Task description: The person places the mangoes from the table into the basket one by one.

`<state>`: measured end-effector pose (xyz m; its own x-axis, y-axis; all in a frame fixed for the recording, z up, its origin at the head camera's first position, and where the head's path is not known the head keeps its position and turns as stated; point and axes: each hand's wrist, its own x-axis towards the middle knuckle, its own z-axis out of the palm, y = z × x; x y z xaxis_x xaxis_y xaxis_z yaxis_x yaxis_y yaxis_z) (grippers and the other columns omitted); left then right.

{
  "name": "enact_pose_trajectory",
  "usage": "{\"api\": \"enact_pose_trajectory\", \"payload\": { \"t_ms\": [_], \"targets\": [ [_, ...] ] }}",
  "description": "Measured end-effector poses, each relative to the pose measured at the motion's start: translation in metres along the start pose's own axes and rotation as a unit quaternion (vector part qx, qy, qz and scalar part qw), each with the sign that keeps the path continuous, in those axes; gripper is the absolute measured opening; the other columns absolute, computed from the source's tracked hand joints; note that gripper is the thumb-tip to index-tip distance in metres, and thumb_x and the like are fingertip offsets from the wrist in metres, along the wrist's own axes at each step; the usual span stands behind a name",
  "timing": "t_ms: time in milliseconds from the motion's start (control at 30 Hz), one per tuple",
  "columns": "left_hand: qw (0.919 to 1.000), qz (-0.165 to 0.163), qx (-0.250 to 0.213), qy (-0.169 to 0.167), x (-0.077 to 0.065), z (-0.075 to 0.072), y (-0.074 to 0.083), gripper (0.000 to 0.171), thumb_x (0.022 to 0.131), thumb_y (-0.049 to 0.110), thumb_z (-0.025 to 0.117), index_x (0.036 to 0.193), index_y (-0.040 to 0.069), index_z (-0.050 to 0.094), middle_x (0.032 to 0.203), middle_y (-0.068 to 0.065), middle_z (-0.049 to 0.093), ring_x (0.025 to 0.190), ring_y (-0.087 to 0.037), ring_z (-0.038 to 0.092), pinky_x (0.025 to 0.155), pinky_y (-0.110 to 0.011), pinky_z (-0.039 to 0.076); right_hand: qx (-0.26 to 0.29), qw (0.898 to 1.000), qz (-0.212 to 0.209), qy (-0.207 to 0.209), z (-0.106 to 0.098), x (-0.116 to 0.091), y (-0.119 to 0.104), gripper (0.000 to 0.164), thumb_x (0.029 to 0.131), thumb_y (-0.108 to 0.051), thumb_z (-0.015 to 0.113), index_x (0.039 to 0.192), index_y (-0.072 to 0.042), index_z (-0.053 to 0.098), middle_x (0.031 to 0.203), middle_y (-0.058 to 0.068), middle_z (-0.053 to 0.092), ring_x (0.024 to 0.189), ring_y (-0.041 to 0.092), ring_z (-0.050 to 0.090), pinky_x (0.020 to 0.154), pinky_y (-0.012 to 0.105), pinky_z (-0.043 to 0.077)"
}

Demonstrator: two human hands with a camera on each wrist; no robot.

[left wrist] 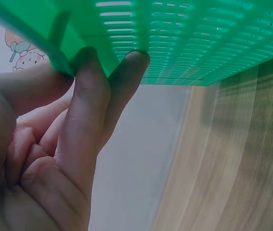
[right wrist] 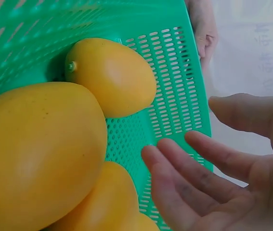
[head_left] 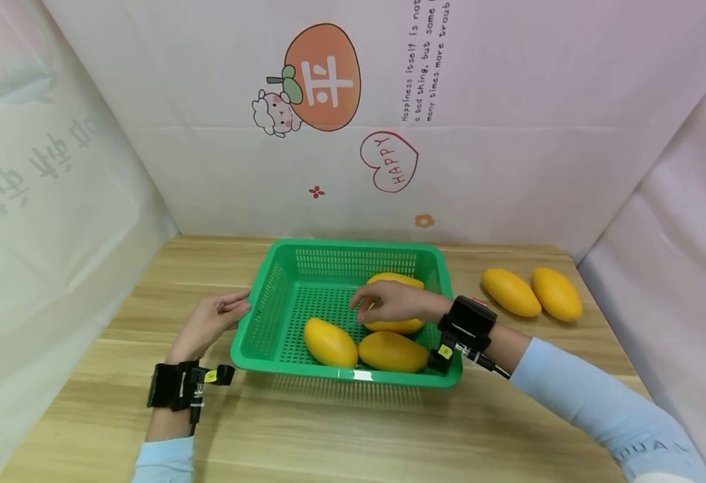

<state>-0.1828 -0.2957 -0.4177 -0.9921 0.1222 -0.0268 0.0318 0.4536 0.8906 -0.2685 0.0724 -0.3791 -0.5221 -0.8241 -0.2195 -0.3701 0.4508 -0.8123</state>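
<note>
A green plastic basket (head_left: 346, 377) with slotted walls stands on the table and holds several yellow mangoes (head_left: 330, 343). My left hand (head_left: 210, 322) pinches the basket's left rim between thumb and fingers. In the left wrist view two fingers (left wrist: 85, 110) touch the slotted outer wall below the rim. My right hand (head_left: 391, 300) hovers inside the basket above the mangoes on its right side, fingers loosely bent, and partly covers two of them. In the right wrist view that hand (right wrist: 218, 178) holds nothing, and a mango (right wrist: 112, 77) lies apart from its fingertips.
Two more mangoes, a left one (head_left: 511, 292) and a right one (head_left: 556, 294), lie side by side on the wooden table (head_left: 328, 436), right of the basket. A printed white cloth (head_left: 497, 154) hangs behind the table, with pale sheets at both sides.
</note>
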Motion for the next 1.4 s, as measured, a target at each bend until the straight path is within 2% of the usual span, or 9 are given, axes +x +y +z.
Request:
{"api": "enact_pose_trajectory", "payload": {
  "t_ms": [167,267,533,700,1167,1400],
  "targets": [
    [1.0,0.005,-0.001,-0.001,0.0,-0.001,-0.001,0.055,0.098,0.029,0.055,0.143,0.001,0.041,0.138,-0.028,0.051,0.12,-0.037,0.053,0.089,-0.039,0.057,-0.011,1.0,-0.018,0.023,-0.005,-0.008,0.005,0.027,0.097,-0.019,0.058,0.123,-0.013,0.06,0.115,0.013,0.063,0.107,0.023,0.058,0.097,0.038,0.049],
    [1.0,0.005,-0.005,-0.001,0.0,-0.001,-0.002,0.056,0.098,0.029,0.055,0.144,0.001,0.041,0.138,-0.028,0.05,0.12,-0.037,0.053,0.089,-0.038,0.057,0.003,0.999,-0.02,0.032,-0.008,-0.013,0.006,0.026,0.096,-0.019,0.059,0.122,-0.014,0.061,0.118,0.015,0.063,0.107,0.022,0.059,0.097,0.038,0.05],
    [1.0,-0.005,-0.007,0.002,0.0,-0.001,-0.002,0.057,0.097,0.031,0.057,0.143,0.001,0.042,0.136,-0.027,0.052,0.118,-0.036,0.055,0.088,-0.036,0.057,0.031,0.998,-0.006,0.047,-0.013,-0.024,0.013,0.031,0.096,-0.019,0.06,0.124,-0.006,0.06,0.117,0.015,0.063,0.106,0.023,0.058,0.098,0.042,0.049],
    [0.9999,-0.009,-0.002,0.004,-0.001,0.0,-0.001,0.057,0.097,0.03,0.056,0.144,0.001,0.041,0.137,-0.027,0.052,0.119,-0.036,0.055,0.088,-0.036,0.058,0.04,0.998,-0.01,0.047,-0.015,-0.03,0.017,0.034,0.096,-0.017,0.06,0.125,-0.002,0.058,0.116,0.019,0.063,0.104,0.023,0.059,0.096,0.043,0.051],
    [1.0,-0.003,-0.006,0.001,0.0,0.0,-0.002,0.057,0.097,0.029,0.057,0.143,0.0,0.041,0.137,-0.028,0.051,0.119,-0.037,0.054,0.087,-0.037,0.058,0.04,0.997,-0.004,0.066,-0.027,-0.049,0.031,0.033,0.097,-0.018,0.057,0.125,0.0,0.057,0.117,0.021,0.063,0.106,0.025,0.06,0.098,0.048,0.05],
    [1.0,-0.001,-0.004,0.0,0.0,-0.001,-0.001,0.056,0.098,0.029,0.056,0.144,0.001,0.041,0.138,-0.028,0.05,0.121,-0.036,0.053,0.088,-0.036,0.058,0.053,0.995,0.012,0.078,-0.031,-0.058,0.037,0.03,0.097,-0.022,0.058,0.124,-0.008,0.058,0.122,0.02,0.061,0.109,0.024,0.059,0.097,0.051,0.05]
  ]
}}
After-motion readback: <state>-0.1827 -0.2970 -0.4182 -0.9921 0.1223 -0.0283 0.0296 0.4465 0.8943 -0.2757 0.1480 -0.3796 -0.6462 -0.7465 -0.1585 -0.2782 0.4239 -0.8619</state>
